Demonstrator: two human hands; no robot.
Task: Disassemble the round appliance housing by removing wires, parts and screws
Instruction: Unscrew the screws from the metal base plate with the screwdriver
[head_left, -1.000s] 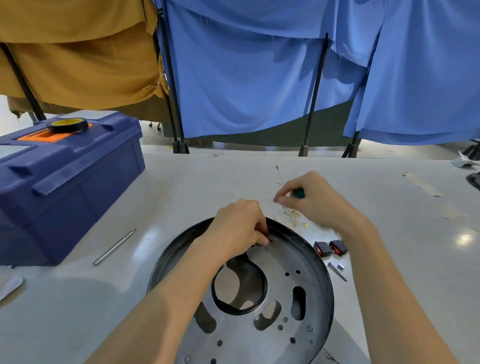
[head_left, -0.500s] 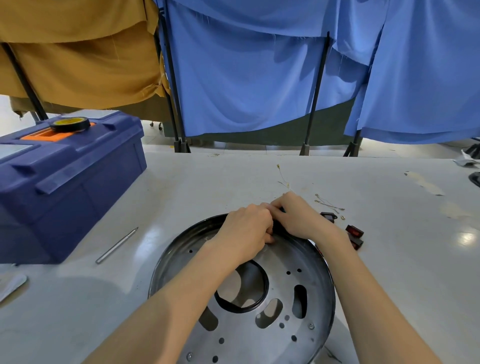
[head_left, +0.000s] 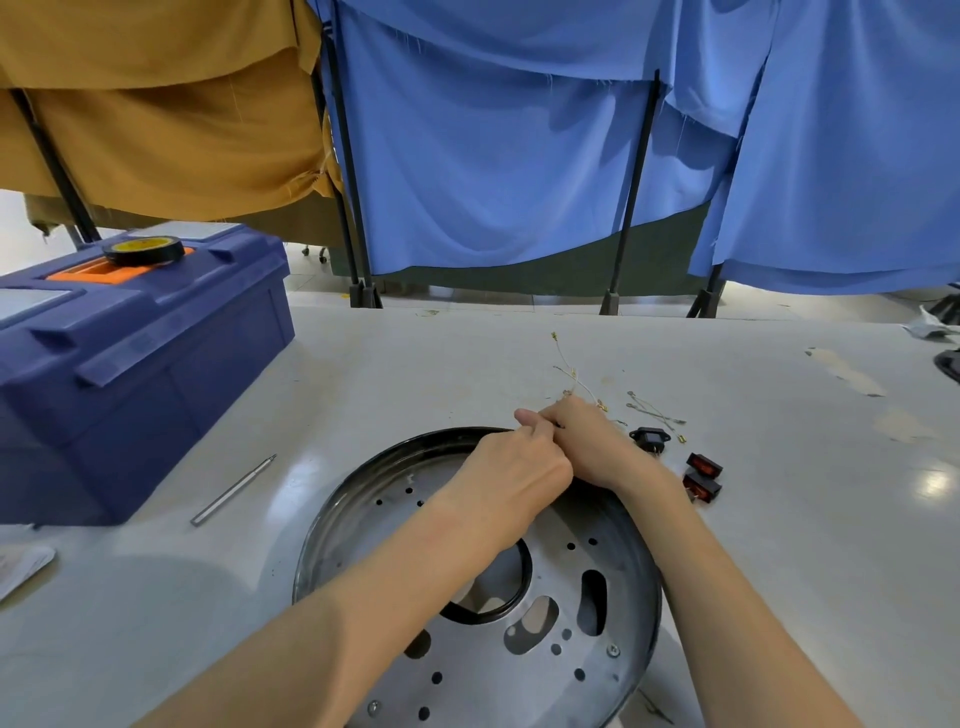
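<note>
Carefully now: the round housing (head_left: 374, 519) lies flat on the counter (head_left: 415, 374) at my 6 o'clock, and my left hand (head_left: 514, 467) and right hand (head_left: 587, 441) meet at its 12 o'clock rim, fingers (head_left: 527, 415) curled close; what, if anything, they pinch I cannot tell. A hard tug could shove the housing into the loose wires (head_left: 655, 412) and switches (head_left: 704, 464) at 2 o'clock, or nick skin.

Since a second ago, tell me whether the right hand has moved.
Yes. The right hand has come back toward the person, from the table beyond the round housing onto its far rim, beside the left hand.
</note>
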